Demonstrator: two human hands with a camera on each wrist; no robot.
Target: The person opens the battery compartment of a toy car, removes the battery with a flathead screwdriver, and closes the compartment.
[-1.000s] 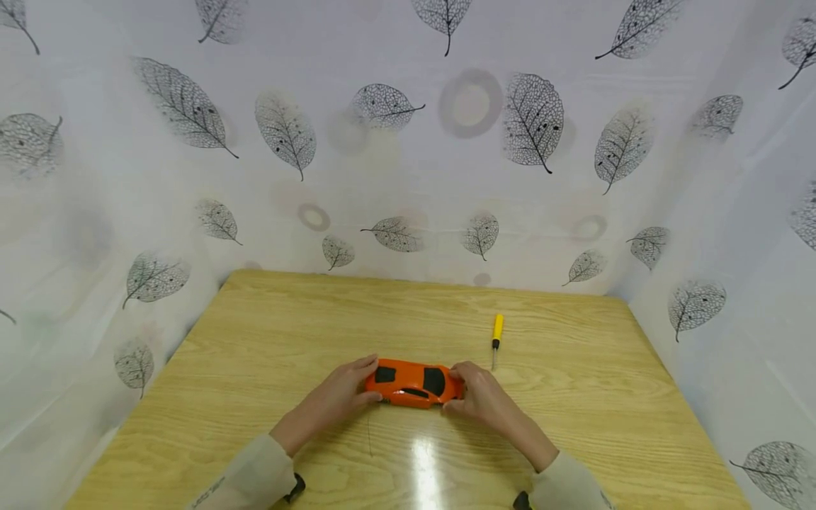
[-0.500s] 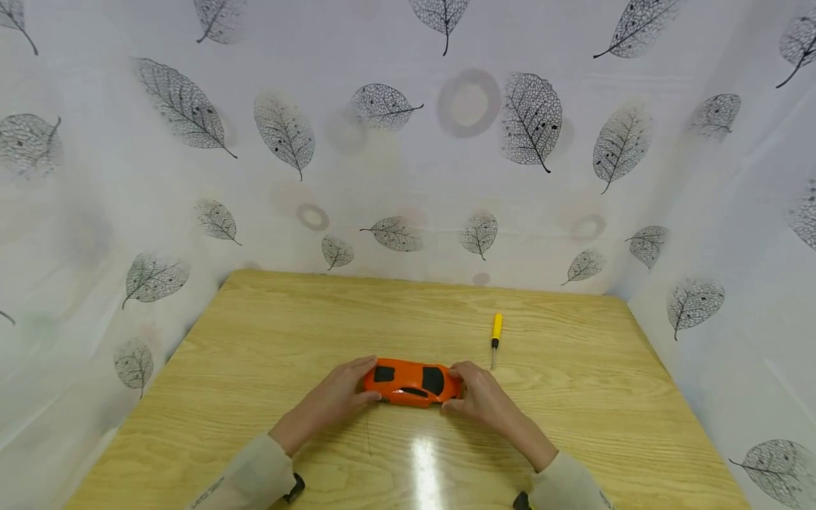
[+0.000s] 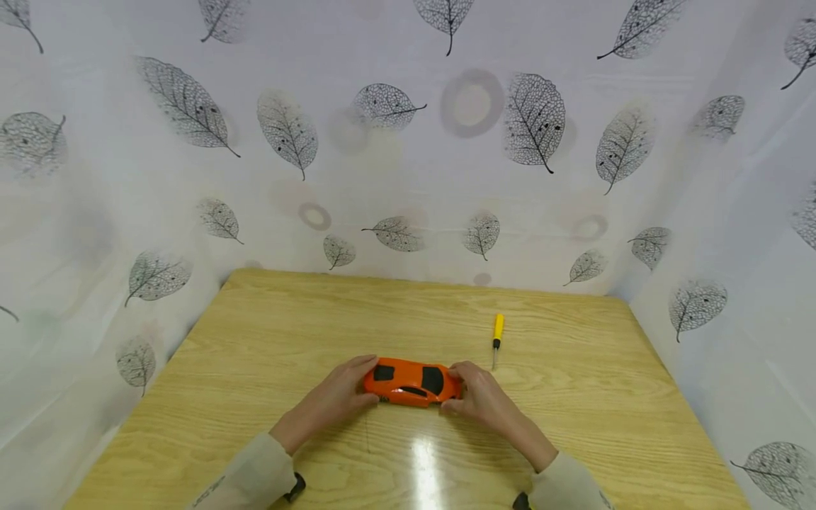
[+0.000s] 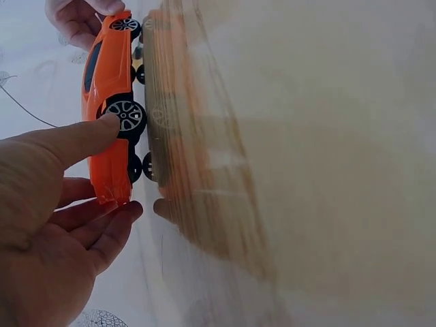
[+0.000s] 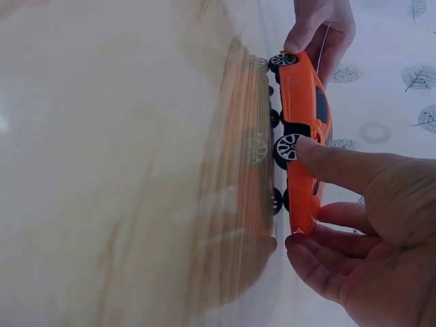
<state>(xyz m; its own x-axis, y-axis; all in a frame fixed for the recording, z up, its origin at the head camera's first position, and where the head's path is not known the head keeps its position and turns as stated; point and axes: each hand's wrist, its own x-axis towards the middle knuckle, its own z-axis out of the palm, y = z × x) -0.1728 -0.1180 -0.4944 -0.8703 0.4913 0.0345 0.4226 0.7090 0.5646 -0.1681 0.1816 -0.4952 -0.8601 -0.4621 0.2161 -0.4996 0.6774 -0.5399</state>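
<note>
An orange toy car (image 3: 406, 375) with dark windows stands upright on the tabletop, its wheels right at the surface in both wrist views. My left hand (image 3: 344, 389) grips its rear end, with the thumb over a rear wheel (image 4: 128, 117) and fingers around the back. Gripping the front end is my right hand (image 3: 482, 394), its thumb on a front wheel (image 5: 287, 146). The far-side fingers are partly hidden behind the body. From beside the left thumb runs a thin dark wire (image 3: 367, 435).
Beyond my right hand lies a screwdriver (image 3: 499, 329) with a yellow handle, its shaft pointing toward me. The wood-grain table (image 3: 287, 312) is glossy and reflects the car. A pale curtain (image 3: 408, 177) with leaf prints encloses it at the back and both sides.
</note>
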